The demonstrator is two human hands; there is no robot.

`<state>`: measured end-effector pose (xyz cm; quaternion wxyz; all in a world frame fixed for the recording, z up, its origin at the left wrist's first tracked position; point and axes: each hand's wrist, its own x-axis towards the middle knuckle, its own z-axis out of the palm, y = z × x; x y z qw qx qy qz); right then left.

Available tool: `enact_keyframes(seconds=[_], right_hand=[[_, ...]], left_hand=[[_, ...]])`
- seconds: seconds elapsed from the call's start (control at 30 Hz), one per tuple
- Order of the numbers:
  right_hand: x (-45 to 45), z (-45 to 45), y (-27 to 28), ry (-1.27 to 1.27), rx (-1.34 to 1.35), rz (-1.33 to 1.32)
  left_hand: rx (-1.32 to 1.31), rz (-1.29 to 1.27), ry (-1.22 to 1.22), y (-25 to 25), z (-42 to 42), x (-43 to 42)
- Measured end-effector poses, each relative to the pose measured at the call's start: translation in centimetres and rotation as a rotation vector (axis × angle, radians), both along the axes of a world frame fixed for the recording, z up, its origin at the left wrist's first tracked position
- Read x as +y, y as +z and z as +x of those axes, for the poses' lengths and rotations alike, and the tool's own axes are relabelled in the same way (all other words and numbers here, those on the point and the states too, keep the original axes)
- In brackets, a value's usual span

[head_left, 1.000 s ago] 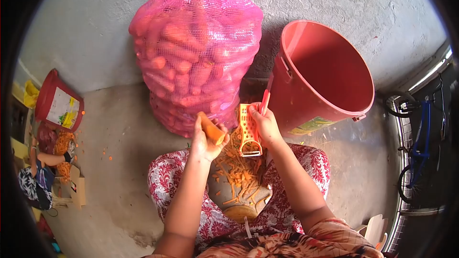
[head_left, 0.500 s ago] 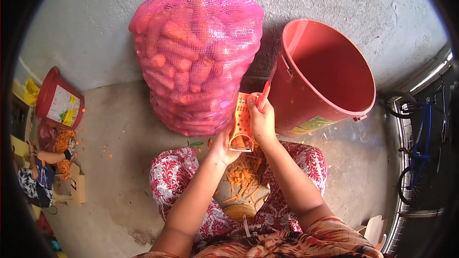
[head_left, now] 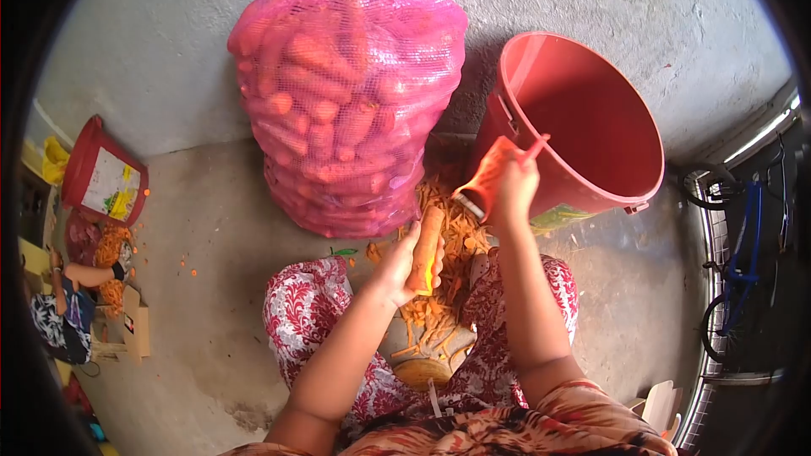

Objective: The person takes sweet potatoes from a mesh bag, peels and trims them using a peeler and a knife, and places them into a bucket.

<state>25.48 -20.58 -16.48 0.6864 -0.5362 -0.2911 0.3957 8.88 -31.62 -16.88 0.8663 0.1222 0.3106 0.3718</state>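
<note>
The left hand is wrapped round a carrot, held over the peelings on the floor, in from the floor's edge along the wall. The right hand grips an orange peeler, apart from the carrot and near the bucket. A blade slipping off the carrot could nick the left fingers, which lie along its sides; a damp, loose grip could drop it among the peelings
</note>
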Motion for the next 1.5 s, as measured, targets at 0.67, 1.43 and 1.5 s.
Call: enact_keyframes(seconds=[0.67, 1.43, 1.5], right_hand=[[-3.5, -3.4, 1.8, 0.08, -0.394, 0.131], [-2.7, -1.6, 2.8, -0.133, -0.663, 0.188], [-1.5, 0.2, 2.8, -0.304, -0.554, 0.125]], left_hand=[[-0.056, -0.081, -0.031, 0.0, 0.7, -0.8], [-0.001, -0.051, -0.025, -0.2, 0.3, -0.5], [0.051, -0.073, 0.033, 0.3, 0.7, -0.7]])
